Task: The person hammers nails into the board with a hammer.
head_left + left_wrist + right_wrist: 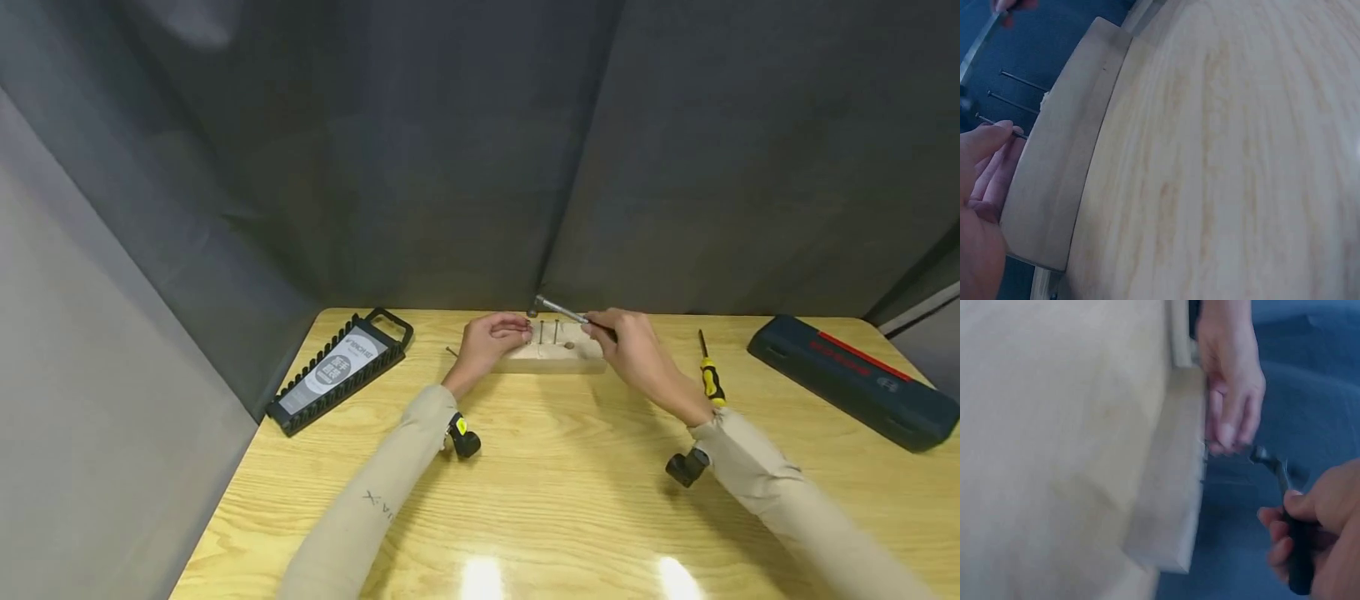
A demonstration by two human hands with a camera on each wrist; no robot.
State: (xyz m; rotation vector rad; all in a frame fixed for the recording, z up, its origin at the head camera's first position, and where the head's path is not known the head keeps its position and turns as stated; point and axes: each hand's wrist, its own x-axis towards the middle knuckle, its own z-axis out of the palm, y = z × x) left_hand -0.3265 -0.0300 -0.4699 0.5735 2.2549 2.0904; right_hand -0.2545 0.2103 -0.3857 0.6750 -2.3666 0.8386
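A pale wooden block lies near the table's far edge with several thin nails standing in its top. My left hand rests on the block's left end, fingers pinching the leftmost nail. My right hand grips the dark handle of a small hammer, whose metal head hangs just above the nails. The left wrist view shows the block and my fingertips at the nail. In the right wrist view my right hand holds the hammer beside the block.
A black wrench holder lies at the far left of the wooden table. A yellow-and-black screwdriver lies right of my right hand, and a dark blue tool case sits at the far right. Grey curtains close in the back and left.
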